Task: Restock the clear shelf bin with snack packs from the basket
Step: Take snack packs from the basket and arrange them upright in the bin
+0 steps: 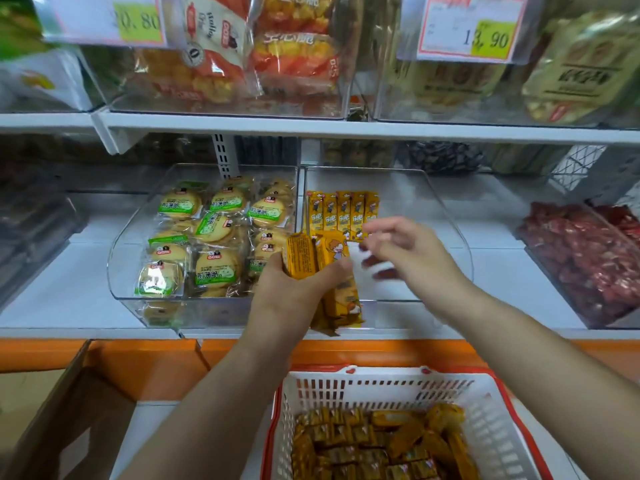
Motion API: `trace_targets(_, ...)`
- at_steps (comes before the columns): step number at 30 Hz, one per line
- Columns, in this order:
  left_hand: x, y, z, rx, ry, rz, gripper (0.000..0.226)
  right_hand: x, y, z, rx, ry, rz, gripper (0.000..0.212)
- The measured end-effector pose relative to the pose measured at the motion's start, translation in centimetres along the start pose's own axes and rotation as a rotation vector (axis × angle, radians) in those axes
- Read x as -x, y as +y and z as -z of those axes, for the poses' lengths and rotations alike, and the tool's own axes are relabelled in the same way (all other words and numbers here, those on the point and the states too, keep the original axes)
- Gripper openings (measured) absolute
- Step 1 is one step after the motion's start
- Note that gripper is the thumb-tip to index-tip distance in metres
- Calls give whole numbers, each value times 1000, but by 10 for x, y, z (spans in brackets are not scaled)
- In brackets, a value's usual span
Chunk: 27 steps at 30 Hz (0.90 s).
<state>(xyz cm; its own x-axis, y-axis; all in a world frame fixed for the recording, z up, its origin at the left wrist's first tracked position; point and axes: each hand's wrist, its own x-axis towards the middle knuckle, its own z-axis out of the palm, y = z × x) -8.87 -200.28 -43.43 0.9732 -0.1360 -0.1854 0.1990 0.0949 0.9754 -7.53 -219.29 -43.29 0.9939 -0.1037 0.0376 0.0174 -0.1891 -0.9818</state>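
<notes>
My left hand (pixel 294 292) grips a bundle of yellow snack packs (pixel 311 258) in front of the clear shelf bin (pixel 450 230). Several more yellow packs (pixel 341 213) stand in a row at the bin's back left. My right hand (pixel 398 251) hovers over the bin just right of the bundle, fingers loosely spread and blurred, holding nothing. Below, the white basket (pixel 398 389) with a red rim holds many loose yellow packs (pixel 377 445).
A neighbouring clear bin (pixel 128 244) to the left holds green-labelled round cracker packs. A bin of red wrapped sweets (pixel 585 258) stands at the right. A cardboard box (pixel 69 420) sits lower left. The upper shelf (pixel 311 128) overhangs with price tags.
</notes>
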Motion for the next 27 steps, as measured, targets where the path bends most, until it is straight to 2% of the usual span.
trace_targets(2, 9, 1, -11, 5, -30, -9, 57, 46, -9, -4, -88, -145, -50, 29)
trace_targets(5, 23, -2, -28, -19, -80, -23, 58, 81, -10, -3, -86, -122, -72, 54)
trace_targets(8, 33, -5, -35, -14, -131, -8, 47, 94, -9, 7, -120, -62, -84, 56)
trace_targets(11, 36, -6, -33, 12, -95, 27, 23, 98, -7, 19, -383, -129, -150, 56)
trace_targets(13, 37, -5, -32, 24, -86, 48, 22, 101, -6, 24, -455, -154, -154, 54)
trace_targets(19, 44, -7, -40, 26, -127, 16, 26, 107, -2, 27, -203, -31, -104, 82)
trace_targets(21, 43, -8, -42, 14, -123, 11, 25, 106, -3, 28, -164, -55, -90, 80)
trace_targets(25, 40, -8, -41, 3, -118, 8, 25, 97, 0, 27, -225, -32, -92, 44)
trace_targets(27, 35, -6, -38, -4, -118, 10, 25, 90, 0, 30, -231, -33, -91, 40)
